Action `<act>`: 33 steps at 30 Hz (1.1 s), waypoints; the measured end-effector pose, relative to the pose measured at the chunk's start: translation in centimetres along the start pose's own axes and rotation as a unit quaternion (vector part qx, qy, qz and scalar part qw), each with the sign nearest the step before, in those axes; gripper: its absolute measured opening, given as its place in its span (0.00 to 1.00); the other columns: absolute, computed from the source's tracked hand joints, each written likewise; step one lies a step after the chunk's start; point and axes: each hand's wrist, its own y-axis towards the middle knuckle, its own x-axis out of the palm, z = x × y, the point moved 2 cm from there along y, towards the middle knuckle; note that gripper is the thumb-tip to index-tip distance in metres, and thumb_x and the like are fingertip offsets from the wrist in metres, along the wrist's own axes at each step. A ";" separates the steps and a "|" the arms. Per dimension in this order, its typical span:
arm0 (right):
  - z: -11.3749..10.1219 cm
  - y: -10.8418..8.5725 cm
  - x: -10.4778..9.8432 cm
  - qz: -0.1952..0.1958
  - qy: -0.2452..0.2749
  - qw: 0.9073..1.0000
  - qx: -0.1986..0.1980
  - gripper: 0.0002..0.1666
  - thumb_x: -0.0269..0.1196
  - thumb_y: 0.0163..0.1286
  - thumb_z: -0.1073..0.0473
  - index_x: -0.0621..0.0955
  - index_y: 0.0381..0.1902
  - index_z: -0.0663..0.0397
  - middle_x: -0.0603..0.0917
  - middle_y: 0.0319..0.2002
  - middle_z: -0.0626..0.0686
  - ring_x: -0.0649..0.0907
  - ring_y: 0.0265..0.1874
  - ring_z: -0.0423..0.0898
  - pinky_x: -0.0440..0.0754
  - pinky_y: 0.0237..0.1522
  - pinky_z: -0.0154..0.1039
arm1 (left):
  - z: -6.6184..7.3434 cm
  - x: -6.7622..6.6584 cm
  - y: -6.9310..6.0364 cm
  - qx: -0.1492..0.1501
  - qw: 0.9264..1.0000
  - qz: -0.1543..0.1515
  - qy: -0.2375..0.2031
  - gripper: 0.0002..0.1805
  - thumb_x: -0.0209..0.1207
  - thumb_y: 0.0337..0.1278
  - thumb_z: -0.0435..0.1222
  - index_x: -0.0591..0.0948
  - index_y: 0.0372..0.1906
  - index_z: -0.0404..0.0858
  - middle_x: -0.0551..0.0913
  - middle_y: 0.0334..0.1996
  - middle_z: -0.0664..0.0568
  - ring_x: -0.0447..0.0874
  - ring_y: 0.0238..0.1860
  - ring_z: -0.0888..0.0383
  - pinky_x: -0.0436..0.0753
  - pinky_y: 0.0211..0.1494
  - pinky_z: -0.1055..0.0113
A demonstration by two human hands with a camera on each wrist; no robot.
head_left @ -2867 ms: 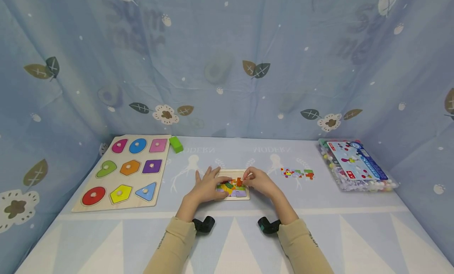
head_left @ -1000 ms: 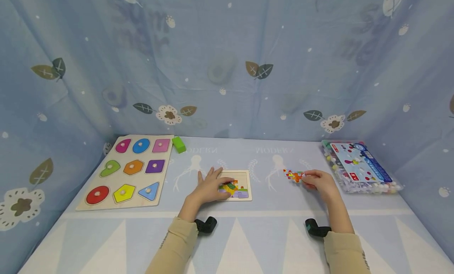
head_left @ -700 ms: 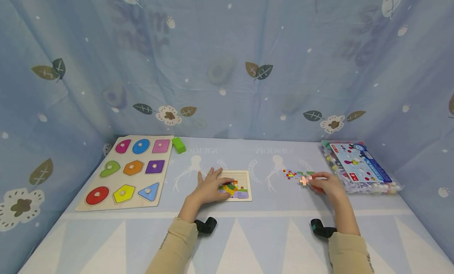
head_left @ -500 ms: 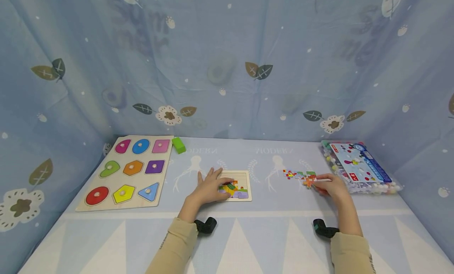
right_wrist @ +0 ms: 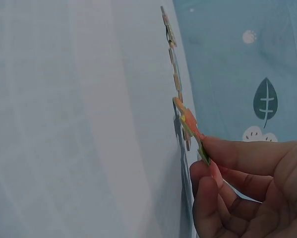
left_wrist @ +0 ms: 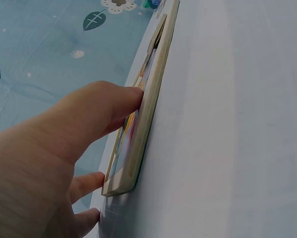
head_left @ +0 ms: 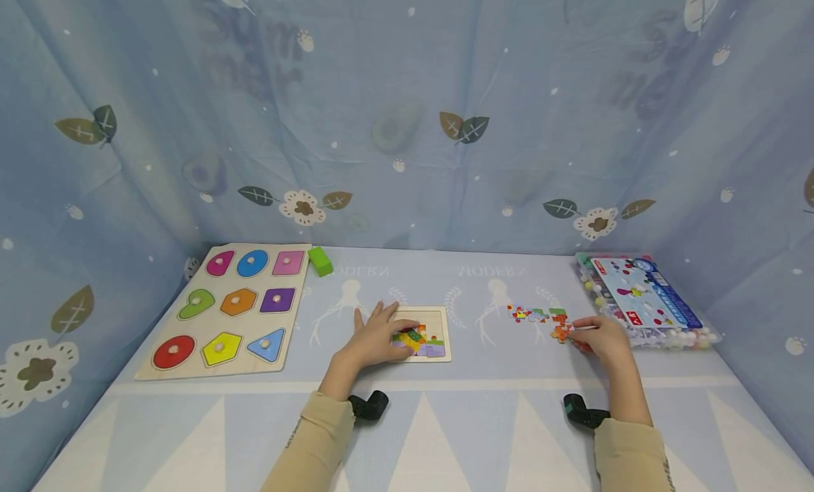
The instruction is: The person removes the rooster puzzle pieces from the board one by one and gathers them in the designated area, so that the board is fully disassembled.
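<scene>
A small wooden puzzle tray (head_left: 448, 336) lies in the middle of the table, partly filled with colourful jigsaw pieces. My left hand (head_left: 372, 336) rests over its left side, fingers spread. In the left wrist view its thumb presses on top near the tray's edge (left_wrist: 149, 109). Further right, my right hand (head_left: 607, 340) pinches an orange jigsaw piece (head_left: 561, 332) between thumb and fingers. The right wrist view shows this piece (right_wrist: 190, 121) tilted, close above the table. Just behind it, several loose jigsaw pieces (head_left: 534, 314) form a row.
At the left lies a wooden shape board (head_left: 210, 322) with knobbed coloured shapes. A green block (head_left: 320, 261) sits beside its far right corner. A clear box of beads (head_left: 649, 301) stands at the far right. Patterned blue cloth (head_left: 407, 124) hangs behind the table.
My right hand has left the tray for the loose pieces at the right. It picked up the orange piece, turned it over and moved it slightly right. My left hand stays on the tray.
</scene>
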 end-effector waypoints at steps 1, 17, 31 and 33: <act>0.0 0.0 0.0 0.003 -0.005 1.000 -0.001 0.20 0.62 0.59 0.65 0.75 0.46 0.74 0.77 0.23 0.48 0.75 0.20 0.39 0.77 0.25 0.31 | 0.0 0.0 0.0 0.000 1.000 0.000 0.000 0.26 0.62 0.49 0.49 0.76 0.57 0.56 0.57 0.69 0.42 0.45 0.70 0.36 0.34 0.60 0.29; -0.6 0.0 0.4 0.024 -0.024 0.999 -0.017 0.23 0.59 0.64 0.57 0.73 0.53 0.68 0.78 0.28 0.50 0.76 0.26 0.41 0.75 0.28 0.34 | 0.0 0.0 0.0 0.000 1.000 0.000 0.002 0.26 0.62 0.50 0.49 0.76 0.58 0.55 0.57 0.69 0.42 0.45 0.70 0.36 0.34 0.61 0.30; -3.1 0.0 2.5 0.001 0.086 0.992 -0.091 0.27 0.59 0.65 0.58 0.70 0.56 0.71 0.77 0.29 0.41 0.80 0.28 0.35 0.79 0.33 0.30 | 0.1 -0.1 -0.1 0.003 1.000 0.000 0.001 0.25 0.61 0.50 0.49 0.76 0.57 0.55 0.57 0.69 0.42 0.45 0.70 0.36 0.34 0.60 0.29; -3.5 0.0 2.9 0.003 0.092 0.992 -0.091 0.26 0.59 0.65 0.58 0.70 0.56 0.70 0.77 0.28 0.41 0.80 0.28 0.36 0.78 0.30 0.31 | 0.0 -0.1 -0.1 0.002 1.000 0.001 0.000 0.25 0.61 0.50 0.49 0.76 0.57 0.55 0.57 0.69 0.42 0.45 0.70 0.36 0.34 0.60 0.29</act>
